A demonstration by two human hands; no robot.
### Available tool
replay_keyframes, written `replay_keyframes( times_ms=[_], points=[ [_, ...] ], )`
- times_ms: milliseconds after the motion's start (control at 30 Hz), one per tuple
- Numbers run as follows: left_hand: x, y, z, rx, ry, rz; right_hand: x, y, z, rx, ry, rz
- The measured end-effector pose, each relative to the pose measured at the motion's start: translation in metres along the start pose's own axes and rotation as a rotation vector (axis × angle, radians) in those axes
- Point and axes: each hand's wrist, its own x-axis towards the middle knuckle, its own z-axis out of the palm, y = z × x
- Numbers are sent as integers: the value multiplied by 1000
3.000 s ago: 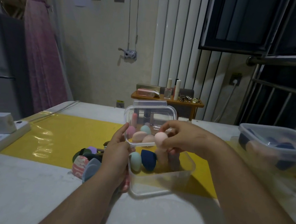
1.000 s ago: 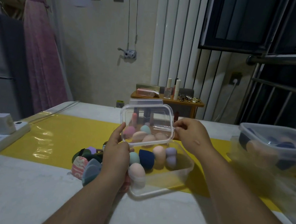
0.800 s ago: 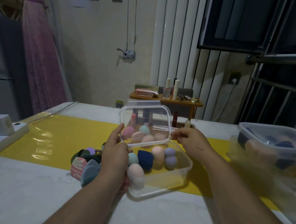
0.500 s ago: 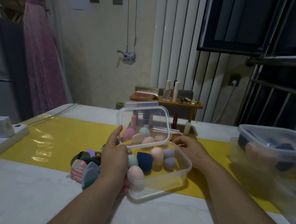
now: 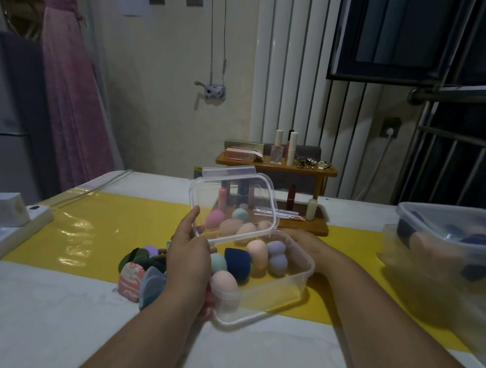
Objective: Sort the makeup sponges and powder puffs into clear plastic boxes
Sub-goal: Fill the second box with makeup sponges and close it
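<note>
Head view: the left hand (image 5: 189, 262) grips the tilted clear lid (image 5: 235, 200) by its lower left corner, above the open clear box (image 5: 274, 301) of sponges (image 5: 237, 262) on the surface (image 5: 39, 327). The right hand (image 5: 308, 243) sits behind the box with its fingers hidden, so I cannot tell its grip. Loose puffs (image 5: 143, 274) lie just left of the box.

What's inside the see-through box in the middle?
Sponges: peach, teal, navy, lilac. More show through the raised lid. The left hand covers the box's left corner.
</note>
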Motion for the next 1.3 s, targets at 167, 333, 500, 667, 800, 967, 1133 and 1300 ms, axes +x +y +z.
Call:
replay_keyframes(
  times_ms=[167, 333, 500, 667, 800, 967, 1133, 1300],
  points=[
    [2, -1, 0, 12, -15, -2, -5, 10, -2, 166, 156, -5],
    [1, 0, 0, 39, -48, 4, -21, 4, -16, 285, 492, 7],
    [1, 2, 0, 36, -55, -11, -32, -13, -27, 202, 530, -110],
    [-1, 2, 0, 26, -56, -7, -42, -32, -26, 199, 273, -158],
    [-1, 1, 0, 29, -63, -5, -48, -46, -27, 51, 62, -155],
    [0, 0, 1, 33, -71, -5, -60, -62, -28, -17, -146, -94],
    [0, 0, -1, 23, -75, -1, -62, -69, -18, -297, -242, -65],
    [0, 0, 0, 33, -74, 11, -60, -71, -6, -418, -219, -73]
  ],
)
